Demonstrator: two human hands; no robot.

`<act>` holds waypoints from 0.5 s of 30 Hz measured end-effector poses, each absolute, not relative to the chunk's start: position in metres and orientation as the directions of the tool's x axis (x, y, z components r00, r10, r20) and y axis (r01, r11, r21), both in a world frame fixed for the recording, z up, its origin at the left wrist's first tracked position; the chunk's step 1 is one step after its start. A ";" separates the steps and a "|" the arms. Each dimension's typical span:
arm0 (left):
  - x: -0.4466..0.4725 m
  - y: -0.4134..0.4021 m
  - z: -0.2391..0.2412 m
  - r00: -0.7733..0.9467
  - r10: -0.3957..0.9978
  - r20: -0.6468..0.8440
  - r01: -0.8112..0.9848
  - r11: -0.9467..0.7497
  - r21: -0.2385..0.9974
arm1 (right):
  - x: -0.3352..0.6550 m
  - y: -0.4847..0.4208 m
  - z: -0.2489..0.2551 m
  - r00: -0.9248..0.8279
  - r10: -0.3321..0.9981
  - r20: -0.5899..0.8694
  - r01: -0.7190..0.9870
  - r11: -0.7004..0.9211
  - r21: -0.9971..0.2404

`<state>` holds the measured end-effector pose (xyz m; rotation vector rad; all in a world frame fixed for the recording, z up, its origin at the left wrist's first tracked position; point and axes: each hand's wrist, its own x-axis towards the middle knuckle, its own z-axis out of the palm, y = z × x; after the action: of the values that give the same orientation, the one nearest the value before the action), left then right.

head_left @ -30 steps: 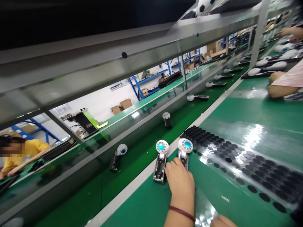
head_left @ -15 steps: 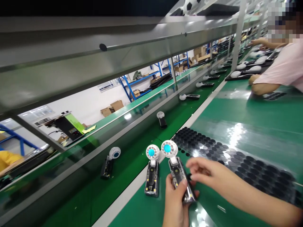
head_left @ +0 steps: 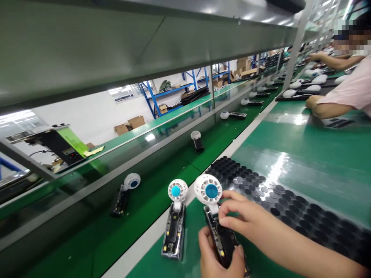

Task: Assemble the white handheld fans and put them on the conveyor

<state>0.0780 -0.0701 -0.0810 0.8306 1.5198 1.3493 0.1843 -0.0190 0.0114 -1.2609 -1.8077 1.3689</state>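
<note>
My left hand is wrapped round the lower handle of a small fan. The fan has a round white slotted head with a blue centre, and its dark handle shows a circuit board with yellow parts. At the neck of this fan, my right hand has its thumb and forefinger pinched together at the top of the handle. Something dark shows by the thumb tip, too small to make out. A second fan of the same kind lies just left of it, its clear-cased handle toward me.
A sheet of black round discs lies on the green table to the right. Along the green conveyor belt lie several more fans, one nearby. Overhead runs a metal beam. A co-worker's arm rests at the right.
My right hand has moved from beside the handle to the fan's neck, its fingers now pinched there. My left hand and its fan are slightly lower in view, which has shifted a little.
</note>
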 end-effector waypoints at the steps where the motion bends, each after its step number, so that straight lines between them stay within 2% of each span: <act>1: 0.078 -0.071 -0.083 -0.358 0.915 -0.184 -0.057 0.175 0.983 | 0.184 -0.020 0.011 -0.418 0.901 -0.116 0.362 0.048 -0.931; 9: 0.077 -0.072 -0.067 -0.357 0.913 -0.199 -0.007 0.210 0.978 | 0.182 -0.026 0.004 -0.353 0.923 -0.153 0.407 0.005 -0.913; 15: 0.080 -0.071 -0.058 -0.383 0.898 -0.218 0.009 0.239 0.971 | 0.181 -0.027 -0.003 -0.350 0.929 -0.121 0.404 0.033 -0.914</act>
<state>0.0799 -0.0714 -0.0580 0.8600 1.6330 1.2718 0.1815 -0.0268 -0.0027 -1.3484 -1.7903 1.2974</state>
